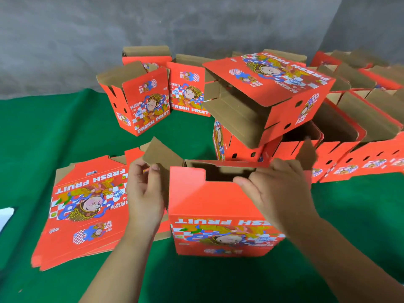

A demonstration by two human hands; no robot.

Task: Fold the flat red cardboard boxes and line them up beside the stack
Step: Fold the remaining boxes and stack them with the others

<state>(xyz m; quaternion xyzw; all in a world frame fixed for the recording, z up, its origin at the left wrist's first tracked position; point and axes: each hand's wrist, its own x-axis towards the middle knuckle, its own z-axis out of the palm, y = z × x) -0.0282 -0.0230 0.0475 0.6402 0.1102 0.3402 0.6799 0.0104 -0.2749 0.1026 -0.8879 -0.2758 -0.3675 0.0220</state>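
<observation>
Right now the half-folded red box [218, 206] stands on the green desk [54, 154], just right of the stack of flat red boxes [87, 206]. Fingers of the left hand [144, 193] pinch its brown side flap [161, 155]; the right hand [277, 189] curls over the top edge. Folded boxes [262, 101] crowd behind, one tipped atop another.

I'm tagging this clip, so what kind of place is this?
Probably a small packing workspace, not a home. A stack of flat boxes lies on a green cloth, many folded fruit boxes stand around, and the wall is bare grey.
</observation>
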